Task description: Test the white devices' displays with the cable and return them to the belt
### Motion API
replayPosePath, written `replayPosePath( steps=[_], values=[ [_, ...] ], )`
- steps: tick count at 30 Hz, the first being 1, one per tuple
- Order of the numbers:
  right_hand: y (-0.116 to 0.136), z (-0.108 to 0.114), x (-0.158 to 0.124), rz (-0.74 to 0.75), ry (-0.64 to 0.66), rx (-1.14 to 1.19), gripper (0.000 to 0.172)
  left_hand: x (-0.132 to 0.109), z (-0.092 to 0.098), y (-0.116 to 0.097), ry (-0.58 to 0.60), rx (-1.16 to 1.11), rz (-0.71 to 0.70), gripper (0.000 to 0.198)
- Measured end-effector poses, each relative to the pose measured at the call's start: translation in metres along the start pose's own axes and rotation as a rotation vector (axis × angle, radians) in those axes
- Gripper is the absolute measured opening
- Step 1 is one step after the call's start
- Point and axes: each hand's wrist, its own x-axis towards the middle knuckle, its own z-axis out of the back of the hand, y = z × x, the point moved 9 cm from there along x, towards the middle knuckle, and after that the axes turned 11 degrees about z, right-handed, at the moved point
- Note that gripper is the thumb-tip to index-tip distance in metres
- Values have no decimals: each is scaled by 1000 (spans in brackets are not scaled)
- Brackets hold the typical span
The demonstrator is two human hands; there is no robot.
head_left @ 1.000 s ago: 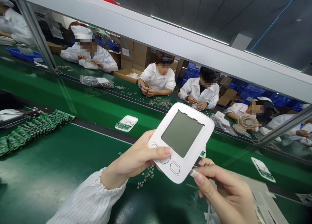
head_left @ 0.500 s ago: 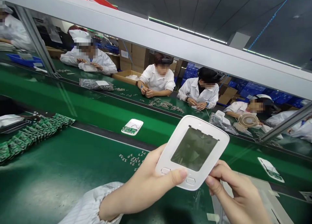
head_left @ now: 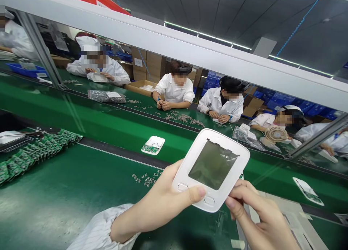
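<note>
My left hand [head_left: 174,195] is closed round a white plastic device casing [head_left: 187,175], with the thumb pressed on its front near the two oval buttons. A dark greenish display [head_left: 213,165] fills the casing's window, and some glare shows at its upper right. The casing is held up and tilted, top edge to the upper right. My right hand [head_left: 258,210] is at the casing's lower right edge, thumb and index finger pinched together. What lies between those fingertips is hidden, and I cannot tell whether they grip the edge itself.
Small metal parts [head_left: 146,179] lie on the green bench [head_left: 81,192]. A row of green circuit boards [head_left: 40,148] stands at left. White casings with boards [head_left: 153,145] ride the green conveyor [head_left: 108,125]. Co-workers in white [head_left: 174,88] sit beyond it. A taped sheet [head_left: 296,213] lies at right.
The casing in my hands has shifted slightly left, and glare now shows on its display. On the conveyor, the white casings with boards have moved to the right.
</note>
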Motion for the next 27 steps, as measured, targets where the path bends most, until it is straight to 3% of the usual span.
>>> replayPosePath(
  steps=[7,14,17,20,25,27],
  values=[
    [6,4,2,42,-18,-29,18,-2,-3,-1,30,-40,4,43],
    [15,6,1,148,-21,-35,16,-8,-4,-9,195,-73,55,35],
    [12,8,-1,130,-39,-42,15,-11,-3,-4,248,-79,104,42],
    [9,11,0,114,-67,-70,14,-10,0,1,194,-61,129,45],
    [1,12,1,50,-78,-61,16,-1,9,4,-28,-4,102,38],
    [-2,11,0,23,-70,-59,18,1,8,5,-44,5,109,36]
  ],
)
